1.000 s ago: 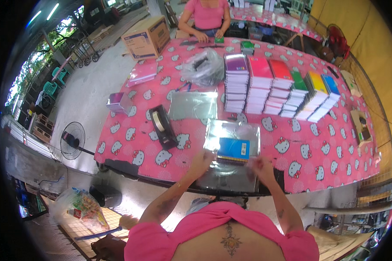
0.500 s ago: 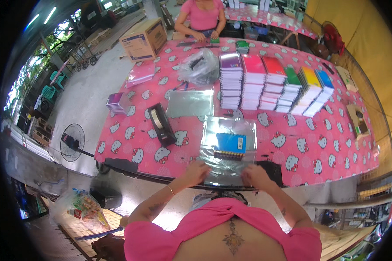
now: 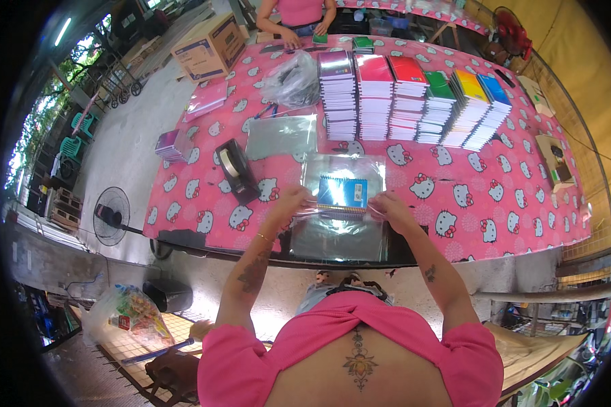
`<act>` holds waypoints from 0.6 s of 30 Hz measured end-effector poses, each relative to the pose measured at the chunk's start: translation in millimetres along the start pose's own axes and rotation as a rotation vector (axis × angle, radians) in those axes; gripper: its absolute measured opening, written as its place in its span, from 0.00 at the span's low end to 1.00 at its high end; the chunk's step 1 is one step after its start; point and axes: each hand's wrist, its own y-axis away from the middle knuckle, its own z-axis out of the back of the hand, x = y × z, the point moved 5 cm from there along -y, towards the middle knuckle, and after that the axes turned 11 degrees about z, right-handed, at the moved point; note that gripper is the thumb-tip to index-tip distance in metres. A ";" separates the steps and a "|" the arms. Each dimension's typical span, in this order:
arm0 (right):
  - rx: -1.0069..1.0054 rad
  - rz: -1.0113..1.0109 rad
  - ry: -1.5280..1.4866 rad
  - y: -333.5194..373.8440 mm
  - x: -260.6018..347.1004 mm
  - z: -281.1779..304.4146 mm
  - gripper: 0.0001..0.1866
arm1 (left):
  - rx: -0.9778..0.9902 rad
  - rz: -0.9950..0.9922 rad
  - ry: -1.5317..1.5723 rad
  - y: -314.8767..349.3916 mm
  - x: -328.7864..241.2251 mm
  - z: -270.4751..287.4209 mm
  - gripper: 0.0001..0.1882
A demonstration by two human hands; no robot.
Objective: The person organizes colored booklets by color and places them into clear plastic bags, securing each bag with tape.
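Note:
A blue spiral notebook (image 3: 343, 192) lies on a clear plastic sheet (image 3: 343, 163) near the table's front edge, its coil toward me. My left hand (image 3: 296, 201) is closed on the plastic at the notebook's left. On its right, my right hand (image 3: 388, 206) pinches the plastic near the notebook's lower corner. Shiny clear plastic (image 3: 338, 241) also spreads between the notebook and the table edge; whether it is a separate sheet I cannot tell. A black tape dispenser (image 3: 235, 173) stands left of my left hand.
Tall stacks of spiral notebooks (image 3: 375, 102) stand beyond my hands. A flat clear sheet (image 3: 282, 137), a crumpled plastic bag (image 3: 293, 80), a small purple notebook stack (image 3: 172, 146) and a carton (image 3: 209, 49) are at left. Across the table (image 3: 424, 224), a person (image 3: 297, 15) handles a green notebook.
Both hands have moved away from the table's front edge to either side of the notebook, bringing plastic with them. The whole view has shifted, so the table appears higher.

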 end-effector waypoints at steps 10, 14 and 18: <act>-0.045 -0.042 0.021 1.0 2.2 -37.6 0.08 | 0.044 0.043 0.166 11.1 25.8 16.5 0.16; 0.036 -0.032 0.009 -4.3 -4.6 -28.0 0.08 | 0.057 0.044 0.143 11.7 18.6 12.5 0.16; 0.041 -0.019 0.022 -10.6 -7.0 -24.1 0.08 | 0.054 0.089 0.126 11.5 17.9 9.1 0.11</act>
